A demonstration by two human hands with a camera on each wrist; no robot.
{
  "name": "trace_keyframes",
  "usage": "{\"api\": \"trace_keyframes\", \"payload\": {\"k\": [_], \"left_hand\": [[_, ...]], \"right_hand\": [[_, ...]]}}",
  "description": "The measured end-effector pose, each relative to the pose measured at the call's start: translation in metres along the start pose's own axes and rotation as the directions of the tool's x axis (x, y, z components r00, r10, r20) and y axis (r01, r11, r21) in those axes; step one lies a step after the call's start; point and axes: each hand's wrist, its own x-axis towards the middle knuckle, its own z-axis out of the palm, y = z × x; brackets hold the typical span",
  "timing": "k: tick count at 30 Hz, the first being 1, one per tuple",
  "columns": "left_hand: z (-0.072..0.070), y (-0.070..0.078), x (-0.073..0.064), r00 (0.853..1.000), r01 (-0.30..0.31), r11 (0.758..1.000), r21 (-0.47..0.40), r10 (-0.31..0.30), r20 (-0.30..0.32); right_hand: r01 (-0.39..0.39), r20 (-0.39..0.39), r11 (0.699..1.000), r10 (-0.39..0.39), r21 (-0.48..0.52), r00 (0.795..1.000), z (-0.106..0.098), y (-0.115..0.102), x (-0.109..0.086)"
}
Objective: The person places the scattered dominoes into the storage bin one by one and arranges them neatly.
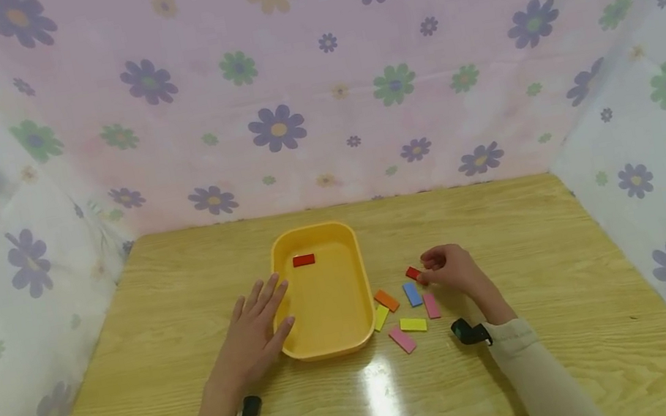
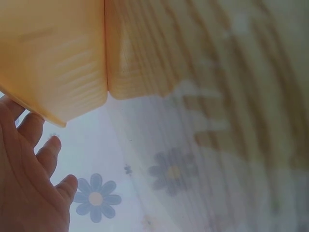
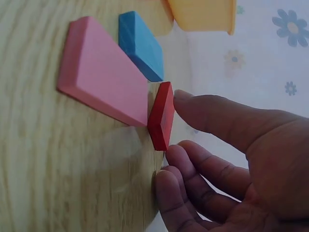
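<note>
My left hand (image 1: 253, 334) rests with straight fingers over the left rim of a yellow plastic tray (image 1: 331, 351). In the left wrist view its fingertips (image 2: 33, 126) reach the tray's edge. Inside the tray, near the far wall, lies one red block (image 1: 303, 260). To the right of the tray, my right hand (image 1: 455, 274) pinches a second red block (image 3: 161, 116) between thumb and fingers, close to the table. Beside that block lie a blue block (image 3: 141, 46) and a pink block (image 3: 104, 72).
More flat blocks lie near the tray's right side: an orange block (image 1: 386, 300), a yellow block (image 1: 381, 318), another yellow block (image 1: 413, 325) and a pink block (image 1: 402, 339). Flowered cloth (image 1: 313, 92) surrounds the wooden table (image 1: 195, 262) at back and sides.
</note>
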Motion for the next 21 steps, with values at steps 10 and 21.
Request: {"api": "trace_keyframes", "payload": {"k": [10,21], "left_hand": [[-0.0018,0.0028,0.0000,1.000,-0.005,1.000,-0.006,0.005,-0.007],[-0.0025,0.0034,0.0004,1.000,-0.010,1.000,-0.005,0.010,-0.012]], "right_hand": [[-0.015,-0.020,0.998,0.014,-0.054,1.000,0.0075,-0.0084,-0.0077],[0.009,-0.025,0.998,-0.011,-0.067,1.000,0.0074,-0.0079,-0.0063]]}}
